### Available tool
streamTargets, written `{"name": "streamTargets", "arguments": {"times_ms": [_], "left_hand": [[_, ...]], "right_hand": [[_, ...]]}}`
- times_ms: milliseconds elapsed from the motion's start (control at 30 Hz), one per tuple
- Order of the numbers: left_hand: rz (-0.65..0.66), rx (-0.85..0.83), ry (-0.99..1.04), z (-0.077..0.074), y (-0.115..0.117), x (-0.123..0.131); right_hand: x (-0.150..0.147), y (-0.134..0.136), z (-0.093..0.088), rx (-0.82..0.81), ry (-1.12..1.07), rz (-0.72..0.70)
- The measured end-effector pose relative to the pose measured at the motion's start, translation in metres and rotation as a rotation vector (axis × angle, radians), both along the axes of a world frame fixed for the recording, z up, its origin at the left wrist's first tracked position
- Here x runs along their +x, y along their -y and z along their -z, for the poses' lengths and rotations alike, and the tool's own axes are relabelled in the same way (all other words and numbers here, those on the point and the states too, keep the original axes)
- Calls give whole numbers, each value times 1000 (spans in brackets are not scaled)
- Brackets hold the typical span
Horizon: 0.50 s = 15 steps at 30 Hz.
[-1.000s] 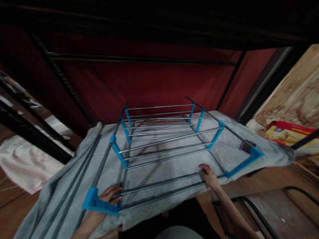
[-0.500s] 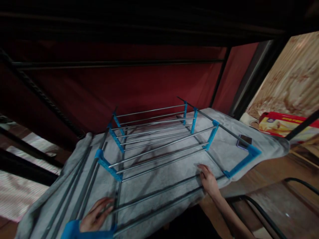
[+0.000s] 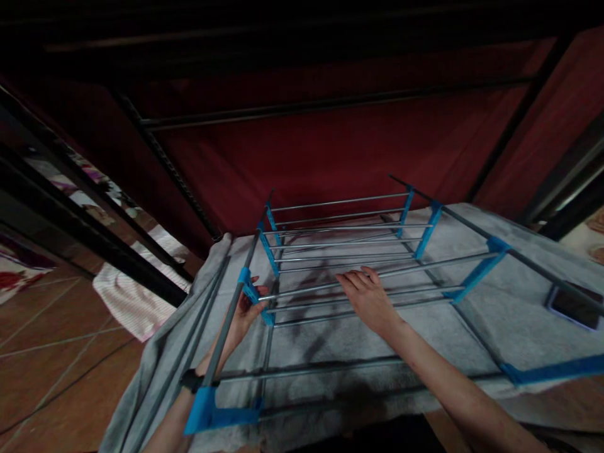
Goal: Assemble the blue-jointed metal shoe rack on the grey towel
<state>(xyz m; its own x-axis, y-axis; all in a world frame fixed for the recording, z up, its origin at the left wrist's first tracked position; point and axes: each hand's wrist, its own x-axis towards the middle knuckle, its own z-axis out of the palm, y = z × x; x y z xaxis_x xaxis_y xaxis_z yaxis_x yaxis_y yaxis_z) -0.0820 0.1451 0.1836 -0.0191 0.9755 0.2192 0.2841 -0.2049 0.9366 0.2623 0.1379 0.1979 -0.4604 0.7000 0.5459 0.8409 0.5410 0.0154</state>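
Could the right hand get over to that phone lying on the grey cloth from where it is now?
Probably yes. The right hand rests open on the rack's rods, while the phone lies face up on the grey cloth further right. Only a blue bracket and one side tube stand between, low enough to reach over.

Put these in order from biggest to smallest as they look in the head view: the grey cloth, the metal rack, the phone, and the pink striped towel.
1. grey cloth
2. metal rack
3. pink striped towel, though it lies farther off and is partly hidden
4. phone, partly cut off by a rack bar
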Motion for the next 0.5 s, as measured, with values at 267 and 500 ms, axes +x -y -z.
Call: {"name": "streamTargets", "arguments": {"times_ms": [267, 500], "left_hand": [[-47, -36, 24, -7, 1, 5], [-45, 2, -3, -20, -2, 3]], "right_hand": [[8, -9, -6, -15, 44, -9], [10, -11, -12, -37, 16, -53]]}}
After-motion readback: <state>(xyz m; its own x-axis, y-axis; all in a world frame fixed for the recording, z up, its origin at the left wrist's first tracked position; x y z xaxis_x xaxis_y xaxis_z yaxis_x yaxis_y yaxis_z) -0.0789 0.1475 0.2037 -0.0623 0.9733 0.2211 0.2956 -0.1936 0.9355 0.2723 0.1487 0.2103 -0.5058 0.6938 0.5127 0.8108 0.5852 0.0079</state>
